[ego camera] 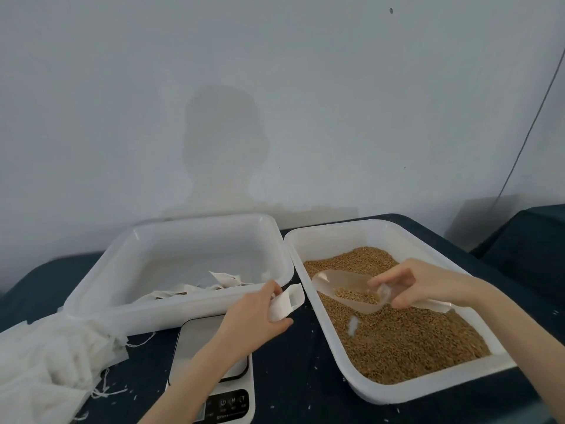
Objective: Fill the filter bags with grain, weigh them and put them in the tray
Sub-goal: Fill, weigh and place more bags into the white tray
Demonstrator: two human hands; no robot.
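Dark cloth covers the counter below a pale wall. Left hand pinches an open filter bag over the scale, beside the tray of filled bags. Right hand grips a clear scoop of grain above the grain bin.

Left hand, right hand: bare, seemingly sleeveless forearms

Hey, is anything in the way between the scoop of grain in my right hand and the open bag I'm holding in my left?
Nothing visible. The scoop in your right hand points at the filter bag in your left hand; only the grain tray's rim lies below the gap.
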